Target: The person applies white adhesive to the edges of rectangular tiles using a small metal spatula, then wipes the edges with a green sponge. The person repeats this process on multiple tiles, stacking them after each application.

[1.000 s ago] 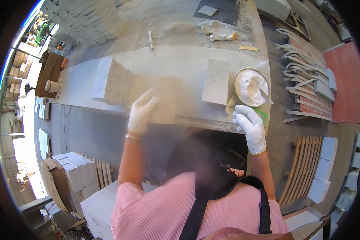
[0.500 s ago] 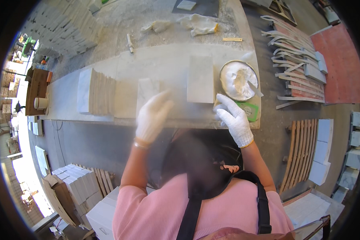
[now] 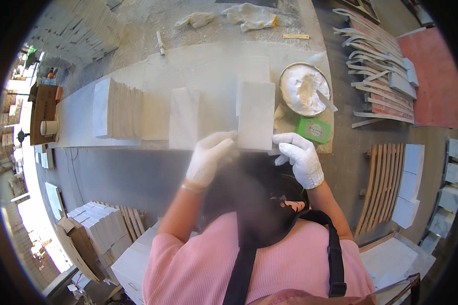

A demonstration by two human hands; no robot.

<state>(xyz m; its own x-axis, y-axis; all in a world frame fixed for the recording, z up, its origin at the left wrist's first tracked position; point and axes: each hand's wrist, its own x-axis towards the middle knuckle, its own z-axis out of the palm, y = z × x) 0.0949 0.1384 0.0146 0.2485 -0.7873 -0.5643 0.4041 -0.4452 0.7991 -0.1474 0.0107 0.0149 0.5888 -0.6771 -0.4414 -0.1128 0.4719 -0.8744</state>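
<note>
Since the earlier frame, the left hand (image 3: 208,160) has swung right, from the left tile (image 3: 183,117) to the right tile (image 3: 257,116), which has come nearer the person. Dusty and pale, the tabletop (image 3: 158,71) runs across the middle. At its far left rises a big pile of slabs (image 3: 76,33), with a smaller stack of tiles (image 3: 103,109) closer in. The right tile lies at the tabletop's near edge, overlapping another slab (image 3: 254,68) behind it; the left tile lies well apart from it. Right of them sits a round bowl (image 3: 281,86) of white paste (image 3: 295,84). The left hand, gloved in white, has its blurred fingers slightly bent by the right tile's near left corner. The right hand (image 3: 299,157), gloved too, has half-curled fingers at the near right corner; I cannot tell whether either grips it. Beside the bowl is a green box (image 3: 313,129), and a scraper (image 3: 326,101) leans in the paste.
</note>
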